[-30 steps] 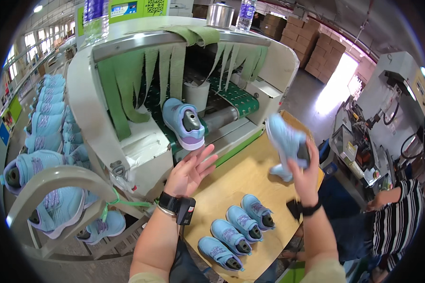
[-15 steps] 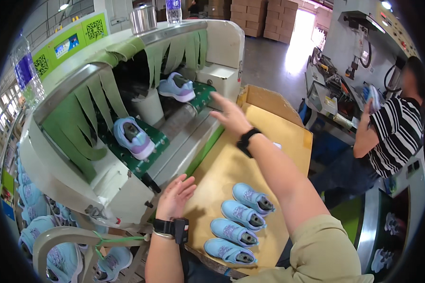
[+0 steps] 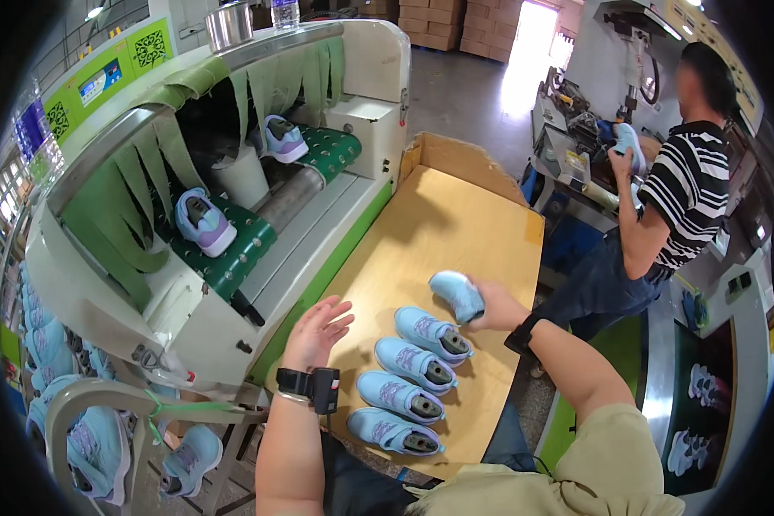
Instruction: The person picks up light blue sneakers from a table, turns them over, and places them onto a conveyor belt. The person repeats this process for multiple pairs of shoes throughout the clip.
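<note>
Your left hand (image 3: 318,331) hovers open, fingers spread, at the wooden surface (image 3: 439,232) edge beside the conveyor machine (image 3: 232,198), next to four light blue shoes (image 3: 408,383) in a row, while your right hand (image 3: 490,308) grips another light blue shoe (image 3: 457,295) just above them.

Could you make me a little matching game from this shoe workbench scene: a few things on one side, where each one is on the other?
Things:
1. right hand
2. left hand
3. row of four blue shoes
4. purple-and-white shoe

Places:
A. on the green conveyor belt
B. lying on the wooden table
C. gripping a light blue shoe
D. open, empty, above the table's left edge

Pairs: 1-C, 2-D, 3-B, 4-A
</note>
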Tool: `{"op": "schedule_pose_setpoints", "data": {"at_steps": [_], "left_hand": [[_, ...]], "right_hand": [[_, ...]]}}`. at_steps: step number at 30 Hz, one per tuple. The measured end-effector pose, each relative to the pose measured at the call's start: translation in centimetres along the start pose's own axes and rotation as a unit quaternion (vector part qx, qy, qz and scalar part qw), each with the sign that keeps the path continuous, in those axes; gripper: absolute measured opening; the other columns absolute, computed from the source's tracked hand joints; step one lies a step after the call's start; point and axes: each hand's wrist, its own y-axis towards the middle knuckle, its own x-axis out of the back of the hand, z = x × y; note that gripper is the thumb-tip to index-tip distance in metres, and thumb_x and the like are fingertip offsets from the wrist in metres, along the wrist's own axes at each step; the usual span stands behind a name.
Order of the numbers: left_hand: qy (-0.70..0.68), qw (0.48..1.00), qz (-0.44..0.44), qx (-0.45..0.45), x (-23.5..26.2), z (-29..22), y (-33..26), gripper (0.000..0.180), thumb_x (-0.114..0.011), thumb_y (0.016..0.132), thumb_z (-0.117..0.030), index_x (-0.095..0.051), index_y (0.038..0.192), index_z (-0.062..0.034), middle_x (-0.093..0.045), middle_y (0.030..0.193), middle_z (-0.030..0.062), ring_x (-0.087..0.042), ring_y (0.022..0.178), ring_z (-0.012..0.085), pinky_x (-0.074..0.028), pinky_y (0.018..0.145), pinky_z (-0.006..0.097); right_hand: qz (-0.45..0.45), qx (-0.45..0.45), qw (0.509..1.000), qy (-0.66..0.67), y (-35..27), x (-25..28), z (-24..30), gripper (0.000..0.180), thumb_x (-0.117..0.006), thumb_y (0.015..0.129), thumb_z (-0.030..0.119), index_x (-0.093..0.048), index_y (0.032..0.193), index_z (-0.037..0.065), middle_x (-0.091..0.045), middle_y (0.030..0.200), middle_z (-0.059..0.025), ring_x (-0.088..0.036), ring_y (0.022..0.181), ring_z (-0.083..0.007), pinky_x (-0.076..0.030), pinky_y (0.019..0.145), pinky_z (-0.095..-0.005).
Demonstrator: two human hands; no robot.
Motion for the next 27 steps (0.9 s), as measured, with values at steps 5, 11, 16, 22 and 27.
{"op": "schedule_pose_setpoints", "data": {"at_steps": [5,11,16,22,27], "left_hand": [[0.078,0.991,0.111,0.0,-0.7,2.1,0.0,0.069,-0.051,0.099,-0.051,-0.034,0.149,-0.0076,-0.045,0.147,0.0184,-0.054,0.126,0.0314,-0.045,0.104,0.047],[-0.149,0.944,0.292,0.046,-4.6,1.0,-2.5,0.085,-0.04,0.092,-0.072,-0.02,0.158,-0.0222,-0.032,0.158,0.0127,-0.055,0.125,0.0381,-0.048,0.098,0.06],[-0.089,0.981,0.157,-0.066,-0.2,-0.6,-0.9,0.066,-0.04,0.099,-0.062,-0.044,0.144,-0.0133,-0.06,0.134,0.0101,-0.067,0.107,0.0298,-0.055,0.09,0.05],[0.04,0.981,0.052,-0.182,-1.7,-3.2,-2.6,0.065,-0.058,0.1,-0.04,-0.023,0.15,-0.0184,-0.05,0.14,0.0097,-0.063,0.112,0.0294,-0.054,0.088,0.047],[-0.138,0.959,0.086,-0.232,-0.5,-5.6,-1.7,0.057,-0.055,0.099,-0.047,-0.04,0.142,-0.0119,-0.057,0.134,0.0094,-0.061,0.112,0.0283,-0.048,0.099,0.044]], "right_hand": [[0.087,-0.054,0.937,0.335,0.1,3.7,9.3,0.083,-0.075,0.085,0.033,-0.033,0.149,0.0,-0.053,0.138,-0.0133,-0.053,0.123,-0.0232,-0.046,0.1,-0.0361],[-0.019,0.051,0.978,0.199,0.2,2.9,14.2,0.068,-0.064,0.097,0.033,-0.034,0.149,0.0,-0.047,0.142,-0.0199,-0.051,0.127,-0.0288,-0.042,0.106,-0.0372],[0.002,0.094,0.989,0.116,-3.7,-6.9,5.7,0.068,-0.071,0.087,0.016,-0.039,0.144,-0.001,-0.048,0.137,-0.0269,-0.048,0.127,-0.0401,-0.038,0.11,-0.0434],[-0.056,-0.008,0.985,0.16,-6.0,-8.0,7.6,0.081,-0.072,0.083,0.009,-0.027,0.149,-0.002,-0.046,0.138,-0.0276,-0.048,0.13,-0.039,-0.039,0.109,-0.0413],[-0.028,-0.015,0.985,0.169,-5.5,-7.9,7.5,0.085,-0.071,0.082,0.006,-0.022,0.151,-0.002,-0.046,0.136,-0.0266,-0.048,0.128,-0.0365,-0.039,0.109,-0.0397]]}}
